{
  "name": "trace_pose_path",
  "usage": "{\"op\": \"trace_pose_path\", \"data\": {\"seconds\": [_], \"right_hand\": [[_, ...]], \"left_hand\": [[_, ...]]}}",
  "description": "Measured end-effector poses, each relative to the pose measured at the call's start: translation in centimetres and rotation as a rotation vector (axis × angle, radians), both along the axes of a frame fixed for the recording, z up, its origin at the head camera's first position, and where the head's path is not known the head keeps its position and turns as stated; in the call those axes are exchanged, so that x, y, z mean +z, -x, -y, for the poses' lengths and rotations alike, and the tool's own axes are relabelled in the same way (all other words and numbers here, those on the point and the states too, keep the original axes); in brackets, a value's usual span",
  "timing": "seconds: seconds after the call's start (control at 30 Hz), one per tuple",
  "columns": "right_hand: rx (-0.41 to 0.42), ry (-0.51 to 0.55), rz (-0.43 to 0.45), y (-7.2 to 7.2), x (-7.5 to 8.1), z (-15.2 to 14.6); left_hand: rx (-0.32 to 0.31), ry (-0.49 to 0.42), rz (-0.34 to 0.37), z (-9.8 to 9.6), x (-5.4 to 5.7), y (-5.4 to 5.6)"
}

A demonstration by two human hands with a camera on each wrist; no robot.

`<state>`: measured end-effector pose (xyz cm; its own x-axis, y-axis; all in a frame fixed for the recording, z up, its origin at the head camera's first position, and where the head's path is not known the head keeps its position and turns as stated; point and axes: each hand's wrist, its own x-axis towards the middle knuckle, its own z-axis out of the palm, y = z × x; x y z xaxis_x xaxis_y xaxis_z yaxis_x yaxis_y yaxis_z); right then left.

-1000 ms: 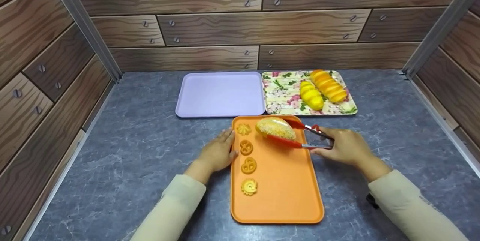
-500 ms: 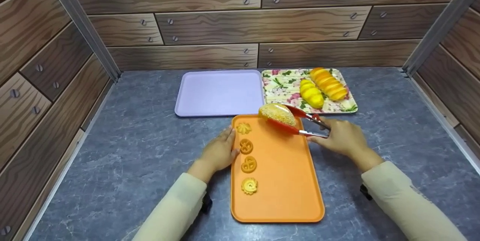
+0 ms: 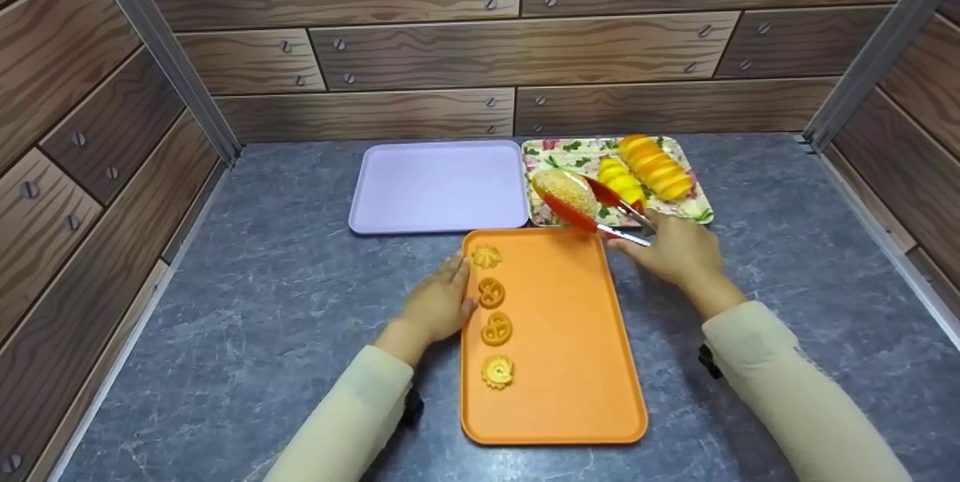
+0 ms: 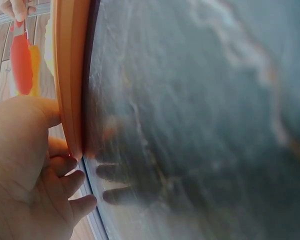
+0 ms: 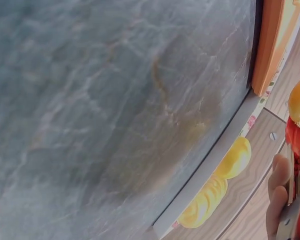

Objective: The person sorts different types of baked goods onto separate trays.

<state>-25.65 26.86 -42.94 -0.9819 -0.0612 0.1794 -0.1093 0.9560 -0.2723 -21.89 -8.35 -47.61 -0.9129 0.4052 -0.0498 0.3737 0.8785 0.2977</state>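
Tongs [image 3: 576,215] have moved the seeded bun [image 3: 561,188] over the floral tray [image 3: 586,151].

Table [image 3: 292,287], lavender tray [image 3: 441,187], floral tray [image 3: 579,158], orange tray [image 3: 567,351]

- Far wall [image 3: 420,55] shows wood planks with screw heads
- Left wall [image 3: 45,317] and right wall [image 3: 922,152] match
- Grey post [image 3: 163,58] at far left corner
- Grey marbled table [image 3: 262,302]

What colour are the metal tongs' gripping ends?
The tongs' gripping ends are red, clearest in the head view.
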Motion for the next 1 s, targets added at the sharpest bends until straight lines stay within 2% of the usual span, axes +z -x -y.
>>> {"op": "trace_pose_path", "data": {"seconds": [0.4, 0.77, 1.0], "right_hand": [[-0.133, 0.023, -0.01, 1.4, -0.3, 1.0], [-0.193, 0.013, 0.042, 2.0, -0.3, 2.5], [-0.223, -0.005, 0.126, 2.6, -0.4, 3.0]], "left_hand": [[-0.016, 0.014, -0.031, 0.1, -0.2, 0.0], [-0.013, 0.023, -0.037, 0.1, -0.3, 0.1], [-0.013, 0.026, -0.035, 0.0, -0.2, 0.1]]}}
